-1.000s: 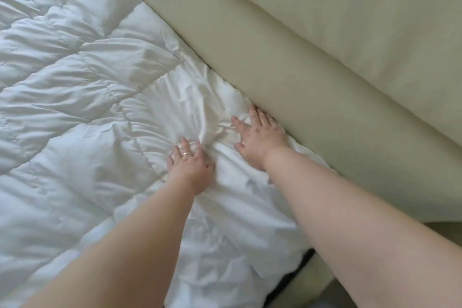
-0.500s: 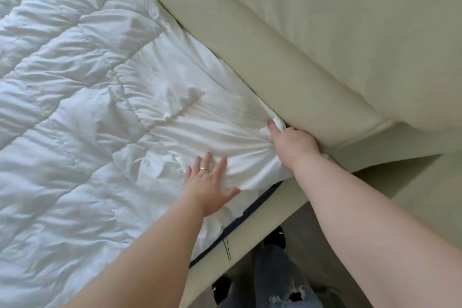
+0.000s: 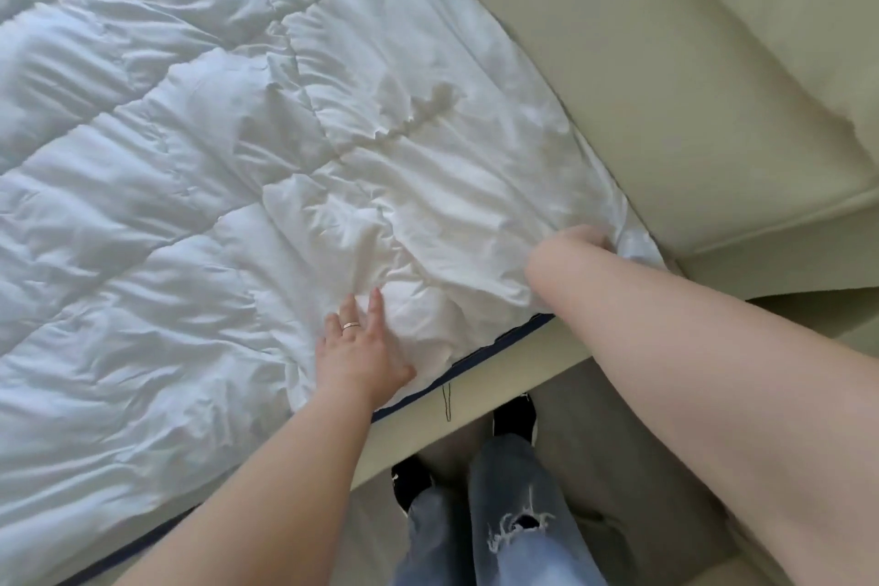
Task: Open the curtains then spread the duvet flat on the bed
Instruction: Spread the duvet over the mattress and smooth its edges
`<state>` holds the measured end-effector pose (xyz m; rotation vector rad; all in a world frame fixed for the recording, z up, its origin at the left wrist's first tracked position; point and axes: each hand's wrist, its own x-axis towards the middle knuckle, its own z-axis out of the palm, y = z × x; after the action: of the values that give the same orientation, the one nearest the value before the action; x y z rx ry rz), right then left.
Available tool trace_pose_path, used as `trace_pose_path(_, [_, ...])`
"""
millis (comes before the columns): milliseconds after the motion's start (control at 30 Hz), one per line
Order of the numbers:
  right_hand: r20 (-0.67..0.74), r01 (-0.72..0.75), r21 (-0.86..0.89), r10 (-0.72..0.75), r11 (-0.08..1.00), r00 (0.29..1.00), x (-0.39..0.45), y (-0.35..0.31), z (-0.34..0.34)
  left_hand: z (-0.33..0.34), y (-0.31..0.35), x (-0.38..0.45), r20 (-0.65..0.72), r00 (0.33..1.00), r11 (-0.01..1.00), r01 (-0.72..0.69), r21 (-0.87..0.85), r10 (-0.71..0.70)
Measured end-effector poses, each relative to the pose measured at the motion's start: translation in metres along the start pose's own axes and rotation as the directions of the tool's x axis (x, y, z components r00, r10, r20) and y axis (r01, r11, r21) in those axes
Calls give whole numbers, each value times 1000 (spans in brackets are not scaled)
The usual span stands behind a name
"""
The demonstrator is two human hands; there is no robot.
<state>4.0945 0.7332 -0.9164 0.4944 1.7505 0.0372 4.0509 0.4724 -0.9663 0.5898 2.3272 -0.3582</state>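
Most of duvet [image 3: 200,186] lies flat; corner crumpled. Left hand [image 3: 359,350] splayed pressing; right hand [image 3: 578,239] grips corner, curtains unseen.

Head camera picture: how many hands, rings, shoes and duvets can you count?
Hands: 2, the left hand flat on the duvet, the right hand at its corner.
Rings: 1, the ring on the left hand.
Shoes: 2, one shoe and another shoe, both black.
Duvets: 1, the white duvet.
Total: 6.
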Motion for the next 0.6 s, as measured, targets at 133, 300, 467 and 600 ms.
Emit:
trace_pose_path(133, [-342, 493, -54, -480, 868, 808, -14, -77, 13, 22, -21, -13, -141, 987, 997, -73, 3, 73])
trace_pose_path(300, [-440, 648, -233, -673, 725, 594, -24, -174, 70, 53, -59, -18, -93, 970, 957, -203, 208, 226])
trace_pose_path(467, [-501, 463, -274, -536, 843, 679, -13, -207, 83, 53, -86, -29, -93, 989, 993, -115, 37, 118])
trace_pose_path(600, [-319, 449, -233, -504, 863, 803, -9, -219, 68, 50, -83, -40, -75, 955, 958, -283, 43, 286])
